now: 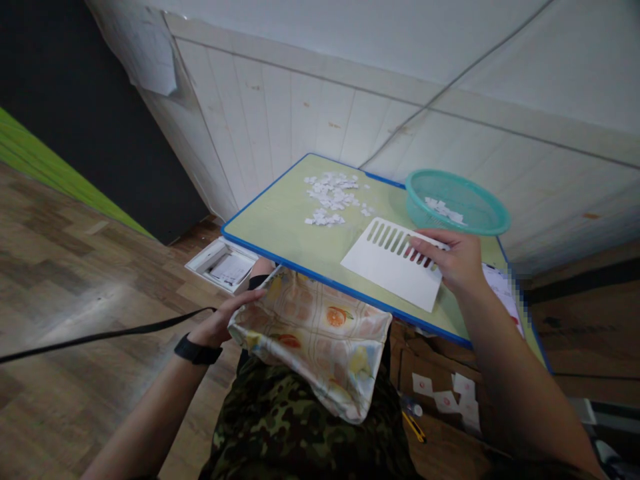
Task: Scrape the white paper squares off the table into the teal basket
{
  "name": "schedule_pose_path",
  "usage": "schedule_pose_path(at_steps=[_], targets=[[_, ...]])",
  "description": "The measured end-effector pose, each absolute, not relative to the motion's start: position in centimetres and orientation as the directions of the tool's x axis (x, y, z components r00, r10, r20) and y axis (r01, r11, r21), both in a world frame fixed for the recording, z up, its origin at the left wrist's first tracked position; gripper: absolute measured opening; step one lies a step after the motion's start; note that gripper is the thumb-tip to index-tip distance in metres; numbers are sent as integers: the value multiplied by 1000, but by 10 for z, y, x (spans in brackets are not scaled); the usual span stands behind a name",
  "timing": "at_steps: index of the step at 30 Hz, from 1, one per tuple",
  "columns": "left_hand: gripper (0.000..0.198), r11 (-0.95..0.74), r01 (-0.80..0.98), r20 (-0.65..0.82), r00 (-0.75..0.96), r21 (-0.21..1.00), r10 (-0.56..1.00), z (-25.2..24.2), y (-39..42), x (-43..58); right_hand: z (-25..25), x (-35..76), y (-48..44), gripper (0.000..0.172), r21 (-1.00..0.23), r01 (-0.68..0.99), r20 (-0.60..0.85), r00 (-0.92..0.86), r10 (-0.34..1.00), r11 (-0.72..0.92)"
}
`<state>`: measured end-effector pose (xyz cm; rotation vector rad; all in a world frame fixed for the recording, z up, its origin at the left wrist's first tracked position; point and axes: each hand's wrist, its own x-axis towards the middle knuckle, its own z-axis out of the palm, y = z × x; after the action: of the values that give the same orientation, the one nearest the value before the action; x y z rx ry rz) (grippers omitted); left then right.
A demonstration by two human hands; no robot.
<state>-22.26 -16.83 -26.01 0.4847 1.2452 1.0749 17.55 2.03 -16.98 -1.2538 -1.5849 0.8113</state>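
My left hand [227, 319] grips the left rim of an open fabric bin [320, 333] with an orange-fruit print, its thumb over the edge. The bin rests on my lap against the front of a blue-edged table [280, 220]. My right hand [457, 260] holds a flat white slotted card [393, 267] by its right side, thumb on top and fingers showing through the slots. The card is low over the table or touching it; I cannot tell which. Behind it lies a loose pile of small white paper pieces [333, 193].
A turquoise basket [457, 200] with more white pieces stands at the table's back right. A printed sheet [500, 293] lies near the right edge. On the floor are a white box [220, 263], a yellow cutter [414, 427] and several white cards [445, 401].
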Motion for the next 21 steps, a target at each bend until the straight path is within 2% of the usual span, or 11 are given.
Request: schedule_pose_path(at_steps=[3,6,14,18,21], targets=[[35,475,-375,-509,9,796,861,-253,-172,-221,-168,170,5,37,-880,383,266,-90,960,280],[39,434,-375,-476,-21,819,879,-249,-175,-217,-163,161,-6,34,-870,411,257,-97,962,274],[30,386,-419,-484,-156,822,861,-252,-180,-206,-158,150,-13,33,-875,400,245,-118,962,272],[37,377,-404,-455,-117,834,883,-259,-190,-214,-160,149,-12,34,-882,383,251,-110,962,274],[33,354,-372,-404,-63,858,913,-264,-198,-221,-164,153,-9,34,-898,345,264,-76,962,273]])
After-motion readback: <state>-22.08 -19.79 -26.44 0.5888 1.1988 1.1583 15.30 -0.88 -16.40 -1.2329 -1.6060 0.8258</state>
